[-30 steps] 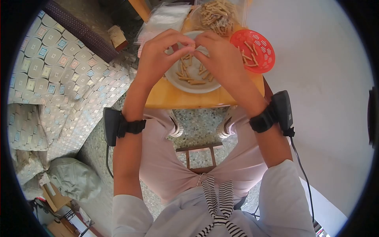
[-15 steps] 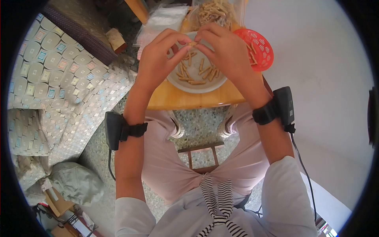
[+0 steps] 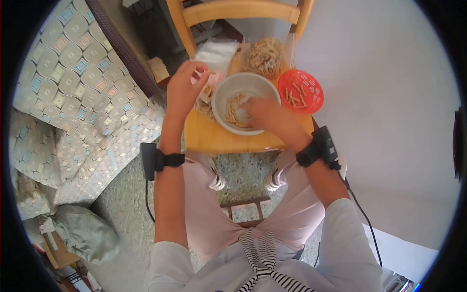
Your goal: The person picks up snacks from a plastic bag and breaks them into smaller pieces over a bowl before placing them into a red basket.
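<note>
My right hand (image 3: 267,115) reaches into the white bowl (image 3: 218,121), where short tan stick-like pieces (image 3: 232,111) lie; motion blur hides its fingertips. Left of the bowl, my left hand (image 3: 187,82) is raised with thumb and fingertips brought together. Anything between them is too small to make out. Beneath that hand more tan pieces (image 3: 206,100) lie beside the bowl, partly covered. A red perforated basket (image 3: 316,92) at the right holds several similar sticks (image 3: 295,96).
A wooden chair (image 3: 233,142) carries everything, its backrest (image 3: 243,12) at the far side. Behind the bowl sits a clear plastic bag full of tan pieces (image 3: 265,56), with flat clear bags (image 3: 215,54) to its left. A patterned cloth (image 3: 97,82) covers furniture at left; a wall (image 3: 379,121) stands at right.
My hands were together over the bowl, fingertips meeting at a small piece. They have parted: the right is down in the bowl, the left off to its left. The view has tilted up.
</note>
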`<action>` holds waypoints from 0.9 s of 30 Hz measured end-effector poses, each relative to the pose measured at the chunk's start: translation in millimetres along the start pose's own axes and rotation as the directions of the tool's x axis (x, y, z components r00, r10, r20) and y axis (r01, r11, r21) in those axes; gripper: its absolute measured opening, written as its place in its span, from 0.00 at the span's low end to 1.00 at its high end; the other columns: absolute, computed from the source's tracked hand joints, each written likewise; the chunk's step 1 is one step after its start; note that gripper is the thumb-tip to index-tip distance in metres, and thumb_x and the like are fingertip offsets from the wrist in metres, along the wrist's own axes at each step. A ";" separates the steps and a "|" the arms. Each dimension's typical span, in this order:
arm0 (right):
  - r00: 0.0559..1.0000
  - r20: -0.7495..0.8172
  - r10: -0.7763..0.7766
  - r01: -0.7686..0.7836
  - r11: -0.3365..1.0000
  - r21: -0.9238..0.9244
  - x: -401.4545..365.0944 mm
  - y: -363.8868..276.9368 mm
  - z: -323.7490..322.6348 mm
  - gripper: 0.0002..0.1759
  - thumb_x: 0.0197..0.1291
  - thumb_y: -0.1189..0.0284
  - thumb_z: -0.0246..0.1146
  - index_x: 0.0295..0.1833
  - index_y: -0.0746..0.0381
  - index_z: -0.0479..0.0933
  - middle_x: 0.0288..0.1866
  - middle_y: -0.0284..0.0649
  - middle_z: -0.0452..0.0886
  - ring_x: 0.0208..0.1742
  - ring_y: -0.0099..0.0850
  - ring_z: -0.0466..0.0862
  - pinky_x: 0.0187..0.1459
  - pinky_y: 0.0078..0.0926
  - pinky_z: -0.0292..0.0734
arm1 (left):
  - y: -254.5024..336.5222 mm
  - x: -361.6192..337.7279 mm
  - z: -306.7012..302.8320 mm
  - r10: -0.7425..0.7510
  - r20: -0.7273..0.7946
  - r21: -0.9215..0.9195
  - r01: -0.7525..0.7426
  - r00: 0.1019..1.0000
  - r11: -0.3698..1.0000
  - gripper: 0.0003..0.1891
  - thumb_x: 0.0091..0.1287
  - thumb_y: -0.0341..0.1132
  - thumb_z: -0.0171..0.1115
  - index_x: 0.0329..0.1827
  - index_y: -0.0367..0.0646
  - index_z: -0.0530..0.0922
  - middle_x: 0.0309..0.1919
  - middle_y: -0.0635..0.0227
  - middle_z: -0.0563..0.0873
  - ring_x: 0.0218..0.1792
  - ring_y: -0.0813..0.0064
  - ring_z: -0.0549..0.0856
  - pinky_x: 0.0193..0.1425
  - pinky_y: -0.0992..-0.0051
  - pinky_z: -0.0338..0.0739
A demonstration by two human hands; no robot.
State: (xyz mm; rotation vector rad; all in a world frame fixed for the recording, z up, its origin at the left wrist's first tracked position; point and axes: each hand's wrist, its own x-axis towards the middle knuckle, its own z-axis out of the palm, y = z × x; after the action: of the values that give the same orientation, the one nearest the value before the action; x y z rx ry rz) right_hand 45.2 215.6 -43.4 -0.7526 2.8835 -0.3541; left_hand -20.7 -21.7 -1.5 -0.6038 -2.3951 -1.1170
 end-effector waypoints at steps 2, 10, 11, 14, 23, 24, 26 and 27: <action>1.000 0.005 -0.027 0.027 0.999 -0.019 1.3 3.2 17.1 0.25 0.54 0.64 0.73 0.58 0.57 0.81 0.52 0.43 0.82 0.54 0.47 0.83 0.54 0.42 0.79 | 5.8 -2.6 -2.8 -0.074 0.035 0.020 0.073 0.997 0.997 0.07 0.65 0.33 0.69 0.43 0.43 0.83 0.37 0.68 0.83 0.37 0.73 0.84 0.45 0.73 0.77; 0.999 -0.031 -0.026 0.025 1.000 -0.010 7.4 16.0 26.3 0.17 0.50 0.67 0.75 0.47 0.52 0.84 0.45 0.39 0.82 0.50 0.42 0.84 0.49 0.42 0.79 | -15.6 -12.0 2.3 0.170 0.081 0.373 -0.188 0.982 0.908 0.07 0.60 0.39 0.70 0.37 0.48 0.84 0.44 0.68 0.85 0.49 0.62 0.83 0.55 0.62 0.74; 1.000 -0.011 -0.020 0.019 0.998 -0.060 9.1 18.0 27.0 0.14 0.51 0.67 0.74 0.45 0.53 0.83 0.44 0.39 0.82 0.49 0.42 0.85 0.48 0.42 0.79 | -19.2 -14.9 3.1 0.095 0.127 0.422 -0.140 0.987 0.896 0.09 0.60 0.39 0.71 0.38 0.47 0.84 0.47 0.67 0.85 0.53 0.61 0.82 0.59 0.62 0.76; 1.000 -0.014 -0.010 0.009 0.995 -0.095 16.9 15.0 24.7 0.10 0.54 0.66 0.72 0.40 0.54 0.83 0.42 0.40 0.82 0.47 0.42 0.85 0.46 0.43 0.80 | -19.7 -17.3 4.6 -0.243 0.313 0.331 0.134 0.918 0.934 0.10 0.60 0.40 0.72 0.40 0.47 0.85 0.50 0.66 0.84 0.56 0.57 0.81 0.62 0.61 0.76; 0.942 -0.334 -0.027 0.049 0.997 0.060 21.7 19.2 1.1 0.08 0.60 0.63 0.67 0.40 0.55 0.84 0.40 0.42 0.85 0.42 0.44 0.86 0.41 0.44 0.80 | 0.4 -19.5 -8.1 0.076 0.312 0.136 -0.124 0.947 0.983 0.16 0.65 0.36 0.69 0.55 0.47 0.84 0.53 0.61 0.84 0.55 0.61 0.84 0.57 0.63 0.78; 0.933 -0.357 -0.051 0.096 0.989 0.109 26.0 21.1 -2.9 0.09 0.61 0.63 0.67 0.41 0.55 0.84 0.41 0.42 0.85 0.43 0.44 0.86 0.42 0.43 0.80 | 8.5 -15.3 -6.3 0.096 0.315 0.124 -0.141 0.944 0.982 0.16 0.65 0.36 0.69 0.55 0.47 0.84 0.53 0.61 0.84 0.55 0.61 0.84 0.57 0.63 0.78; 0.940 -0.341 -0.021 0.082 0.983 0.166 29.9 14.8 -21.8 0.09 0.61 0.63 0.67 0.42 0.55 0.84 0.41 0.42 0.85 0.43 0.44 0.86 0.42 0.43 0.79 | 16.5 -19.5 -4.6 0.018 0.343 0.062 -0.042 0.939 0.997 0.16 0.66 0.35 0.69 0.57 0.46 0.84 0.47 0.60 0.86 0.48 0.62 0.86 0.52 0.66 0.80; 0.946 -0.324 0.000 0.076 0.972 0.221 31.2 12.7 -28.7 0.10 0.60 0.63 0.68 0.43 0.56 0.84 0.41 0.42 0.85 0.43 0.45 0.85 0.43 0.42 0.79 | 14.7 -21.0 -0.1 0.016 0.341 0.059 -0.038 0.940 0.998 0.16 0.66 0.35 0.69 0.57 0.46 0.84 0.47 0.60 0.86 0.48 0.62 0.86 0.52 0.66 0.80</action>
State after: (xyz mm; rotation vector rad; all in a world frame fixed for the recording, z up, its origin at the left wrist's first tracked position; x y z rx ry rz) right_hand 6.8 216.4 -21.4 -0.7725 3.0461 -0.8779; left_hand 4.5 -17.5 -4.1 -0.8667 -2.6917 -0.9837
